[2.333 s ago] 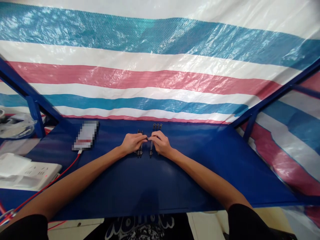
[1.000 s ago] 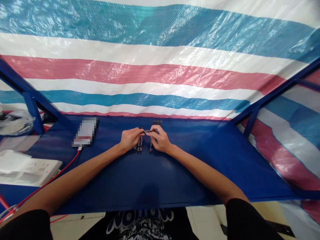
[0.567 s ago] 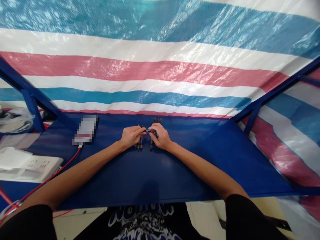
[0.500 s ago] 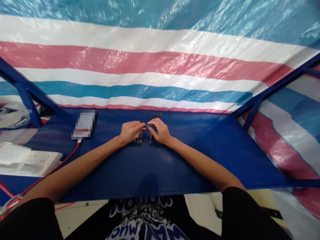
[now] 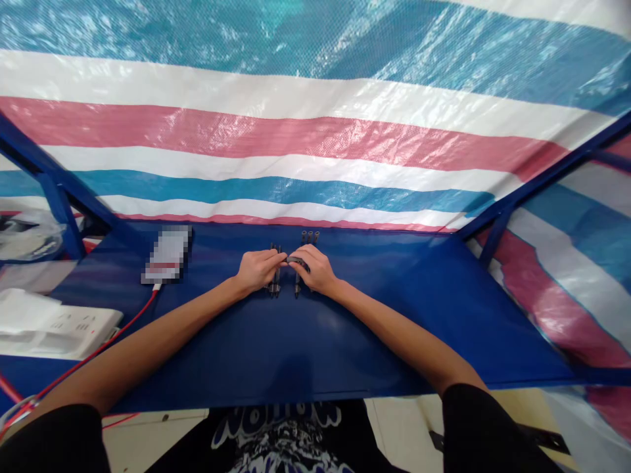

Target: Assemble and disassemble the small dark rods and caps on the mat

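- In the head view, the left hand (image 5: pixel 257 269) and right hand (image 5: pixel 315 268) meet near the middle of the blue tabletop (image 5: pixel 345 351), nearer its back edge than its front.
- A small dark part (image 5: pixel 298 262) sits between them: the right thumb and fingers are closed around it, and the left thumb and fingertips are pinched together at its left end. Whether it is one piece or two joined is too small to tell.
- Slim dark rods (image 5: pixel 275 288) lie beside the left fingertips, pointing toward the front edge; the left hand partly covers them.
- Another slim rod (image 5: pixel 297 288) lies just below the right fingers, apart from that group, with a narrow strip of blue between.
- Three round-ended pieces (image 5: pixel 310 234) stand in a row just behind the right hand, close to the back edge, leaving little room there.
- The striped sheet (image 5: pixel 296 138) rises along that back edge.
- Open room is widest to the right of the right hand, as far as the slanting blue frame bar (image 5: pixel 497 236), and in front, down to the front edge by the person's shirt (image 5: pixel 290 427).
- On the left, the phone (image 5: pixel 168 255), red cable (image 5: pixel 135 318) and white power strip (image 5: pixel 79 328) take up space, well apart from the hands.
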Demonstrator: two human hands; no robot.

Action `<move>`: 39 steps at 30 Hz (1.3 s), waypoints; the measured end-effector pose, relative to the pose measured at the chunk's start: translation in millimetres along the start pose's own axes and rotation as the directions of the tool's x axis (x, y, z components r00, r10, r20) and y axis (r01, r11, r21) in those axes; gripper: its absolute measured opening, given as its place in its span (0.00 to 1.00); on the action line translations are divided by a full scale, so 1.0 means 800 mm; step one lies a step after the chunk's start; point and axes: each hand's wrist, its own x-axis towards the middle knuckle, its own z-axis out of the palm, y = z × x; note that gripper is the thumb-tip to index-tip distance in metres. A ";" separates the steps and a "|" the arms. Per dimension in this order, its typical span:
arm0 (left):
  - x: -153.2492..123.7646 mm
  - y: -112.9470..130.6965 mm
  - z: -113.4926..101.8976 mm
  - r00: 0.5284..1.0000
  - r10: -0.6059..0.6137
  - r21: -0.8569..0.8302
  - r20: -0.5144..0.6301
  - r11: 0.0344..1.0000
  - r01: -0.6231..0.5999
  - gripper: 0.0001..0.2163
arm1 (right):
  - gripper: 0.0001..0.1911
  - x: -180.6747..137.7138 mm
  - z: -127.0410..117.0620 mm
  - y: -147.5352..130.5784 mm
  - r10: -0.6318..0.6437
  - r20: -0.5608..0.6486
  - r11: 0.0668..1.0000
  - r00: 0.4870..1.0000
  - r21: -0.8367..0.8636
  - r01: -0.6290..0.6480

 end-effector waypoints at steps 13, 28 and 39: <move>0.001 -0.007 0.003 0.998 0.009 -0.122 0.054 0.993 -0.003 0.17 | 0.08 -0.004 0.003 0.001 -0.067 -0.030 0.997 0.997 -0.032 0.066; 0.005 0.000 0.000 0.996 -0.012 -0.071 -0.084 0.997 0.006 0.11 | 0.09 -0.001 0.000 0.001 -0.004 -0.083 1.000 0.997 -0.013 0.003; 0.006 -0.002 -0.002 0.989 -0.052 -0.168 -0.141 0.985 0.028 0.07 | 0.09 0.000 -0.005 -0.005 0.075 -0.074 0.995 0.994 0.075 -0.069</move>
